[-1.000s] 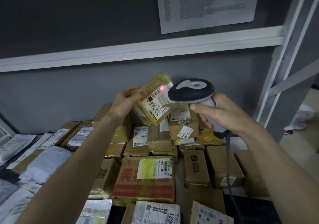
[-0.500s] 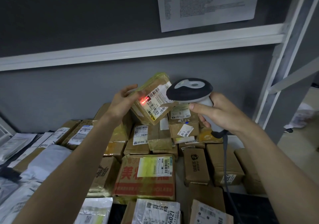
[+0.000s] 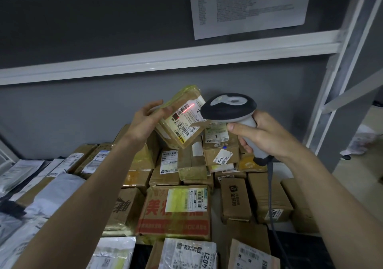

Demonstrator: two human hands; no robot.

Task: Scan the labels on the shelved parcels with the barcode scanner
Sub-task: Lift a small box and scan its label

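Head view: the left hand (image 3: 148,119) holds a small taped cardboard parcel (image 3: 182,117) tilted above the shelved parcels (image 3: 176,208), fingers curled round its far edge; the right hand (image 3: 262,134) grips the corded barcode scanner (image 3: 229,108); its red line (image 3: 187,108) has slid from the label's lower left up to the top barcode, so this scan is probably registering now.

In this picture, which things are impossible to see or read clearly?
- Head view: text on the wall sheet is too small; the top edge crops it.
- The scanner hides part of the held parcel's label.
- The right hand covers the scanner's trigger.
- How the left hand grips the parcel's back: hidden by the parcel.
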